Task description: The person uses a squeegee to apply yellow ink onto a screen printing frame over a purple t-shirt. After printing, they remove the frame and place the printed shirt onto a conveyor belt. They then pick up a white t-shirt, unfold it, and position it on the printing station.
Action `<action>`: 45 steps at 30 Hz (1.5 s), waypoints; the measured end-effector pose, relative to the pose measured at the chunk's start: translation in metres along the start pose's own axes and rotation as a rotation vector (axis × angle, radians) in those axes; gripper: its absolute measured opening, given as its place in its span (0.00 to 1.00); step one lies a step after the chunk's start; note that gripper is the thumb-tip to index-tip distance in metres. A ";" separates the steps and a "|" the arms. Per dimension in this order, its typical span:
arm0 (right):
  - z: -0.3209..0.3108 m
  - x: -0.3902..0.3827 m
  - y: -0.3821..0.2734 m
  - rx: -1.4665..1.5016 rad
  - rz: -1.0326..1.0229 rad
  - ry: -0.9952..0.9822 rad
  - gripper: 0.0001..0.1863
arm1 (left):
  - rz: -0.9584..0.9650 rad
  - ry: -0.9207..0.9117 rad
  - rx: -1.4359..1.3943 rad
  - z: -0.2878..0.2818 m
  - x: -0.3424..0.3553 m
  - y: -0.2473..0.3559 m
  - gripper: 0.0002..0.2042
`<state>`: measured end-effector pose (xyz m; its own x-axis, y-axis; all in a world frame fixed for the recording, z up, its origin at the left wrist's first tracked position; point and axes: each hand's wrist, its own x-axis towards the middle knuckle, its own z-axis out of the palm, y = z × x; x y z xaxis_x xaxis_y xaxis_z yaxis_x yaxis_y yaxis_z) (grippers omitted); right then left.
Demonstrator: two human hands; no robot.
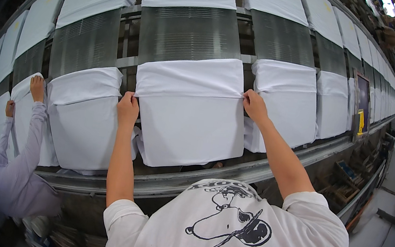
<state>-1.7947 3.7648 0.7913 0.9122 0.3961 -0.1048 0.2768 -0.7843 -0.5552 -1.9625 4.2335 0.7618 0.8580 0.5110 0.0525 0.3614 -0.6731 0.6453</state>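
A white cloth garment, seemingly a T-shirt, lies stretched over the board in front of me. Its far part is gathered in a loose, wrinkled band across the board. My left hand pinches the cloth at the band's left edge. At the right edge, level with the band's lower fold, my right hand pinches the same garment, its arm reaching out. Between the hands the fold is pulled into a nearly straight line. Beyond the cloth, the bare dark grey board shows. The fingertips are partly hidden by the cloth and knuckles.
Similar boards carry white garments on both sides, such as one at left and one at right. A metal rail runs along the near side. At far left, a co-worker's sleeve reaches to another garment. A framed panel stands at right.
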 end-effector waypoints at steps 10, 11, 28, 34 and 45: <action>0.016 -0.019 0.000 0.037 0.053 0.151 0.08 | -0.176 0.001 -0.199 -0.001 -0.022 -0.014 0.08; 0.017 -0.026 -0.006 0.082 0.080 0.167 0.09 | -0.136 0.037 -0.202 -0.002 -0.010 -0.011 0.09; -0.004 -0.157 -0.033 0.217 0.258 -0.020 0.13 | 0.280 -0.347 -0.072 0.012 0.151 0.002 0.08; -0.041 -0.161 -0.080 0.333 0.195 -0.065 0.13 | 0.277 -0.102 0.143 0.022 0.158 0.005 0.06; -0.343 -0.203 -0.287 1.108 -1.149 0.207 0.21 | -0.260 -0.145 -0.638 0.033 -0.115 0.131 0.09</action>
<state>-1.9561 3.7455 1.2545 0.4352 0.3619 0.8244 0.5495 0.6186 -0.5616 -2.0023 4.0690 0.8154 0.8288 0.5066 -0.2376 0.3148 -0.0711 0.9465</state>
